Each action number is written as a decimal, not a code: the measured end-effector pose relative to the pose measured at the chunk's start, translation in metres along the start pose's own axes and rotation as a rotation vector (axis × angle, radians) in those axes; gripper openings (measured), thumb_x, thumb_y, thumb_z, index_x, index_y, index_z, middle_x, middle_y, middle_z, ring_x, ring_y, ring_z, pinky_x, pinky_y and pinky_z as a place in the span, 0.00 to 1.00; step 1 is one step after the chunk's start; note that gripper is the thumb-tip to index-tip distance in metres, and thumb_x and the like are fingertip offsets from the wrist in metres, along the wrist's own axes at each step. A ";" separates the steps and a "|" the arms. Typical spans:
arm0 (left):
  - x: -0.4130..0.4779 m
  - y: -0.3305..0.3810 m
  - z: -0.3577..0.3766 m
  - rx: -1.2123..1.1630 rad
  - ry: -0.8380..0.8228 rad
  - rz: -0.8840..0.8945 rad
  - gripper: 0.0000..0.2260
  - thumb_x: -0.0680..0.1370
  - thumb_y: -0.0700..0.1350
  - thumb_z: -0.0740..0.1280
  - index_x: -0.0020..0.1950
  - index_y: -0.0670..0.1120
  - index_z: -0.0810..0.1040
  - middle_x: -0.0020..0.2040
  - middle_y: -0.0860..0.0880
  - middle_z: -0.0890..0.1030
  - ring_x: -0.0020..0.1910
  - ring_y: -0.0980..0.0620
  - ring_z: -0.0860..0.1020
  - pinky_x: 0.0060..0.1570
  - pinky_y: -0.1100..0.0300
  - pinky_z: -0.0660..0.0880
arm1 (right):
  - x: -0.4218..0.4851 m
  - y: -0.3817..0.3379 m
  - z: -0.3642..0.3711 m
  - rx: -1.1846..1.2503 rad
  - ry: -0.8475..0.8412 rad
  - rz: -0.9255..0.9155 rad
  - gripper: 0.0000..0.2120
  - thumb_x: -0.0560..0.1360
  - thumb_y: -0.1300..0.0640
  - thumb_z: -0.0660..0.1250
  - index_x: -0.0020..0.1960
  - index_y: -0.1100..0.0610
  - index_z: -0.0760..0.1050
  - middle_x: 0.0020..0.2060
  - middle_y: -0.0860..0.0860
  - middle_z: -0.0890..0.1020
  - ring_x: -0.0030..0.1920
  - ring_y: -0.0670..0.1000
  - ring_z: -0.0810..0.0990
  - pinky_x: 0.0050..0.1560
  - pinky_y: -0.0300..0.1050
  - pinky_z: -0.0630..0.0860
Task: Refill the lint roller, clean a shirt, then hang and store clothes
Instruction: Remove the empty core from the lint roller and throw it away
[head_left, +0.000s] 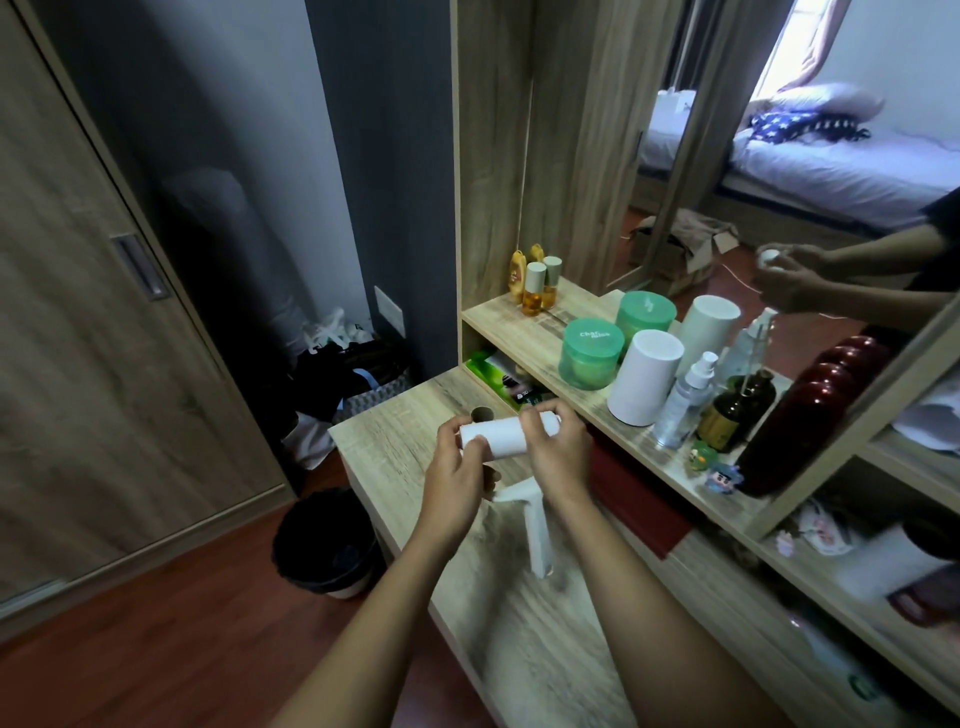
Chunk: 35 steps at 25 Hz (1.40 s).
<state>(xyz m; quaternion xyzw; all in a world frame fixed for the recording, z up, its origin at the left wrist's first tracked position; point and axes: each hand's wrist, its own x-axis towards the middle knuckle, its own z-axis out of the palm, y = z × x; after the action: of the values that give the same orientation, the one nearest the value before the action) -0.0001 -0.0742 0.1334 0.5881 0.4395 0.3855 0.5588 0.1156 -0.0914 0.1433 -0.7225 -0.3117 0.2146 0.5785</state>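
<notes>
1. The white roll (498, 435) lies level above the desk (524, 639), held between both hands at mid-frame.
2. The left hand (457, 470) wraps the roll's left end, thumb on top and fingers curled beneath: a narrow, closed hold.
3. The right hand (558, 454) clamps the roll's right end, fingers folded over it.
4. A white handle (535, 525) hangs down from the hands towards 6 o'clock; it is blurred, and whether it joins the roll cannot be told.
5. A brown cardboard tube (118, 414) is wrong; the tube (480, 414) stands just behind the roll at 12 o'clock, its hollow end showing.
6. At 2 o'clock on the shelf (524, 332) stand a green tub (592, 353), lid on, and a white cylinder (644, 376), closed; contents hidden.
7. Further to 3 o'clock stand a clear spray bottle (685, 400) and a dark brown bottle (732, 410).
8. At 1 o'clock, far end of the shelf, small bottles (534, 291) hold amber liquid.
9. At 8 o'clock on the floor stands a bin (327, 545) with a dark liner; its contents are unclear.
10. At 10 o'clock a basket (363, 384) holds dark clothes.
</notes>
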 end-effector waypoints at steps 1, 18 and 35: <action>0.002 0.000 -0.002 -0.058 -0.012 -0.037 0.05 0.80 0.45 0.58 0.55 0.52 0.68 0.48 0.44 0.77 0.32 0.53 0.76 0.29 0.62 0.72 | 0.001 -0.002 -0.002 -0.028 -0.069 -0.027 0.09 0.71 0.50 0.62 0.46 0.55 0.74 0.42 0.52 0.78 0.37 0.48 0.76 0.29 0.33 0.69; 0.015 0.000 -0.029 -0.479 -0.167 -0.115 0.14 0.76 0.42 0.67 0.62 0.43 0.76 0.48 0.46 0.79 0.35 0.54 0.77 0.36 0.63 0.76 | 0.001 -0.015 -0.012 0.142 -0.433 -0.110 0.15 0.81 0.53 0.52 0.64 0.46 0.71 0.58 0.54 0.75 0.37 0.46 0.75 0.39 0.45 0.77; 0.022 -0.013 -0.030 -0.604 -0.126 -0.177 0.20 0.73 0.46 0.68 0.64 0.43 0.74 0.51 0.47 0.79 0.37 0.55 0.79 0.39 0.63 0.77 | 0.002 -0.005 -0.022 -0.036 -0.365 -0.156 0.18 0.81 0.51 0.52 0.70 0.45 0.64 0.49 0.48 0.78 0.30 0.38 0.75 0.35 0.36 0.76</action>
<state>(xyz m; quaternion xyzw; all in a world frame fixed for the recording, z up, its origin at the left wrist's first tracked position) -0.0225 -0.0437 0.1221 0.3778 0.3192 0.4112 0.7657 0.1306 -0.1052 0.1540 -0.6555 -0.4703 0.2906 0.5144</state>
